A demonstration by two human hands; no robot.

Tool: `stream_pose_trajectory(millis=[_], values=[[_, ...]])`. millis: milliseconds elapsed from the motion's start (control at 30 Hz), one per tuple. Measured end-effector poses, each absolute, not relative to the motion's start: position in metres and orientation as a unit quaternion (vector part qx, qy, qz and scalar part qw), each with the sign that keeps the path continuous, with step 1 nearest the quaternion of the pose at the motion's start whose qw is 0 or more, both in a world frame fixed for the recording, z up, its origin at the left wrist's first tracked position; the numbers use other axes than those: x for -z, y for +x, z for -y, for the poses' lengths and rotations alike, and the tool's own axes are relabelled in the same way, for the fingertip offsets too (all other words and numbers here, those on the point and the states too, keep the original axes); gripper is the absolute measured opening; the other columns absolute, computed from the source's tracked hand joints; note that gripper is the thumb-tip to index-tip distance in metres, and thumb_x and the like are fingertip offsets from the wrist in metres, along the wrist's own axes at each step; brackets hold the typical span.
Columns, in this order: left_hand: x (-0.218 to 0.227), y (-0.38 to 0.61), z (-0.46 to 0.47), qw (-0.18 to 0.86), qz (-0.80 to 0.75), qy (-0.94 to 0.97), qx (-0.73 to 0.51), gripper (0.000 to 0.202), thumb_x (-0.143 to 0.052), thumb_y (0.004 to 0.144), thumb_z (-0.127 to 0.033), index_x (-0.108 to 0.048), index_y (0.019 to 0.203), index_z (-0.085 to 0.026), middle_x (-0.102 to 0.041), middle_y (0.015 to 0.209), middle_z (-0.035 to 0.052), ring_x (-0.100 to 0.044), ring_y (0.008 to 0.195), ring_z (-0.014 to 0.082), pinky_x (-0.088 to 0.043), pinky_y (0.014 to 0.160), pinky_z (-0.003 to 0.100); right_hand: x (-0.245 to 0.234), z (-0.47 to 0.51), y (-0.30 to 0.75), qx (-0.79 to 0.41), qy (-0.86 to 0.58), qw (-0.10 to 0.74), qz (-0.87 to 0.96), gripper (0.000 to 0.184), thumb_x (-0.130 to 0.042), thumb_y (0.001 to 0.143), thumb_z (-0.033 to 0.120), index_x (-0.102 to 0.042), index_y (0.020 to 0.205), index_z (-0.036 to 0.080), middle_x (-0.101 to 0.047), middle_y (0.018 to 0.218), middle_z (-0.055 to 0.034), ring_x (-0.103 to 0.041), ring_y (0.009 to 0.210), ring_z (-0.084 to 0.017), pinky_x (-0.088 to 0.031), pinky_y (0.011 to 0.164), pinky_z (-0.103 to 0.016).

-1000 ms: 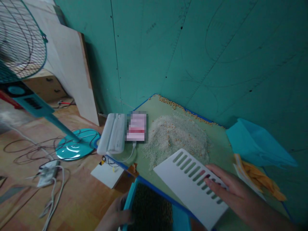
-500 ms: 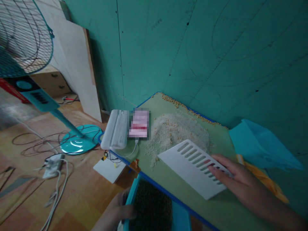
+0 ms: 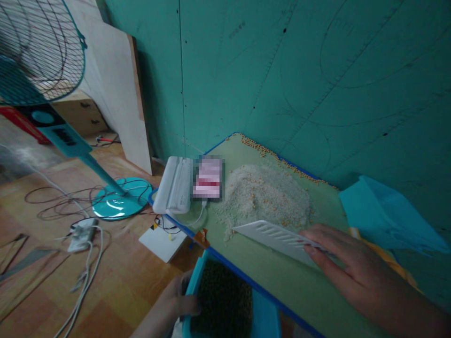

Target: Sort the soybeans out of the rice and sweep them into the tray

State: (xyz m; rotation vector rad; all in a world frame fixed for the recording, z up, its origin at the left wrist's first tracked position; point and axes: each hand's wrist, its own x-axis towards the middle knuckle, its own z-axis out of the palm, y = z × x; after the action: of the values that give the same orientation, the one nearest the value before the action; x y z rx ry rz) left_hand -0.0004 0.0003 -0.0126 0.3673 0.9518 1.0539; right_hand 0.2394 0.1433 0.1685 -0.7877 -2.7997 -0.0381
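Observation:
My right hand [image 3: 338,263] grips a white slotted plastic scraper [image 3: 271,239] at its right end, thumb on the near side. The scraper is tilted nearly edge-on, in front of a pile of pale grain [image 3: 268,195] with yellow kernels scattered over it. Whether its edge touches the tabletop [image 3: 253,260] I cannot tell. My left hand [image 3: 176,300] is closed on the left rim of a blue bin [image 3: 197,281], held below the table's front edge. Inside the bin lies a mass of small dark grains [image 3: 223,300].
Yellow kernels [image 3: 282,162] line the table's back edge against the green wall [image 3: 225,84]. A white case [image 3: 172,185] and a blurred-out phone [image 3: 208,177] with a cable sit at the left corner. Blue bag-like item [image 3: 387,211] at right; fan [image 3: 73,138] and cords on the floor.
My right hand has turned the scraper from showing its broad slotted face to nearly edge-on. My left hand stays on the bin rim. The view has shifted slightly.

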Motion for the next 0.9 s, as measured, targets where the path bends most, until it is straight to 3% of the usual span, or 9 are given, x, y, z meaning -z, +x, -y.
stream_pose_trajectory(millis=[167, 467, 733, 900], values=[[0.025, -0.001, 0.001, 0.735, -0.445, 0.199, -0.471, 0.059, -0.063, 0.045, -0.011, -0.067, 0.103, -0.014, -0.07, 0.062, 0.0005, -0.053, 0.049, 0.0155, -0.028, 0.039, 0.021, -0.168, -0.143, 0.245, 0.024, -0.261, 0.103, 0.96, 0.017, -0.043, 0.087, 0.02, -0.052, 0.101, 0.024, -0.067, 0.092, -0.0013, -0.063, 0.084, -0.015, -0.052, 0.072, -0.024], [0.007, -0.001, 0.003, 0.734, -0.426, 0.185, -0.496, 0.06, -0.063, 0.05, -0.012, -0.064, 0.11, -0.015, -0.075, 0.074, 0.0035, -0.06, 0.055, 0.0192, -0.039, 0.045, 0.025, -0.172, -0.135, 0.247, 0.022, -0.232, 0.095, 0.968, 0.018, -0.041, 0.087, 0.018, -0.049, 0.101, 0.026, -0.067, 0.089, 0.0002, -0.063, 0.083, -0.015, -0.052, 0.067, -0.023], [-0.018, 0.002, 0.001, 0.744, -0.396, 0.143, -0.519, 0.057, -0.061, 0.052, -0.01, -0.065, 0.108, -0.019, -0.077, 0.078, 0.002, -0.066, 0.073, 0.0257, -0.05, 0.062, 0.033, -0.167, -0.121, 0.253, -0.002, -0.242, 0.083, 0.967, 0.019, -0.042, 0.083, 0.018, -0.055, 0.094, 0.025, -0.069, 0.088, -0.0013, -0.065, 0.08, -0.016, -0.053, 0.062, -0.023], [-0.021, 0.0, 0.001, 0.742, -0.404, 0.154, -0.512, 0.059, -0.06, 0.052, -0.009, -0.064, 0.11, -0.019, -0.076, 0.079, 0.0034, -0.065, 0.067, 0.0232, -0.048, 0.055, 0.03, -0.169, -0.11, 0.253, -0.035, -0.228, 0.099, 0.968, 0.02, -0.041, 0.079, 0.014, -0.056, 0.082, 0.027, -0.069, 0.076, -0.0011, -0.065, 0.069, -0.017, -0.052, 0.056, -0.022]])
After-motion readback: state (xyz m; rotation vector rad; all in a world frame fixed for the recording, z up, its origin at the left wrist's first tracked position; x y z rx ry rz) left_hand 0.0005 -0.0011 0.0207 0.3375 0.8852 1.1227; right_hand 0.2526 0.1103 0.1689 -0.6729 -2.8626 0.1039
